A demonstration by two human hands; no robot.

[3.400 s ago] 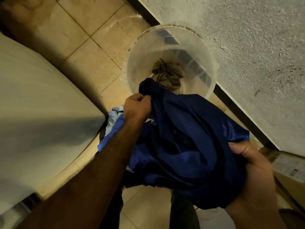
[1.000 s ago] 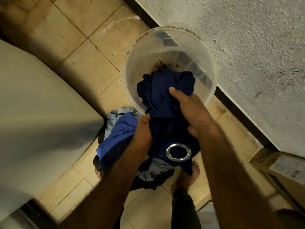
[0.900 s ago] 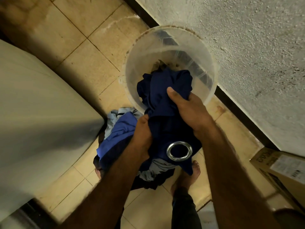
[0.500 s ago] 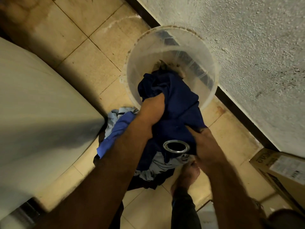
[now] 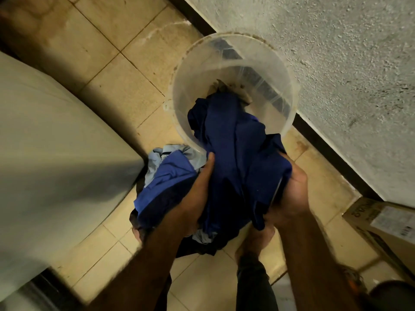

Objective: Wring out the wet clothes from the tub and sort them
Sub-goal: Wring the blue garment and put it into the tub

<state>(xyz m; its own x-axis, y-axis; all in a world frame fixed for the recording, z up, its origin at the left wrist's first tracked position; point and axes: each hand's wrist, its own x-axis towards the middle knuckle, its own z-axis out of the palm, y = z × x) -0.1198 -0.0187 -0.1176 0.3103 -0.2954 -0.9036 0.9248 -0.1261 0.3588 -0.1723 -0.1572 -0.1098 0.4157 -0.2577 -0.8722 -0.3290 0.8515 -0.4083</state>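
A bunched dark blue cloth (image 5: 233,158) hangs between my hands, its upper end lying over the near rim of a clear plastic bucket (image 5: 184,79). My left hand (image 5: 197,194) grips its left side, thumb up along the fabric. My right hand (image 5: 289,196) grips its right side, fingers buried in the folds. A brownish garment (image 5: 233,88) lies at the bucket's bottom. Below my left arm a pile of clothes (image 5: 166,173), bright blue and pale blue, sits on the tiled floor.
A white appliance (image 5: 56,153) fills the left side. A rough plastered wall (image 5: 336,63) with a dark skirting runs along the right. A cardboard box (image 5: 381,223) stands at the right edge. My bare foot (image 5: 253,241) is on the tiles under the cloth.
Both hands have shifted lower on the blue cloth and now hold it from either side. The metal ring seen earlier is hidden in the folds by my right hand.
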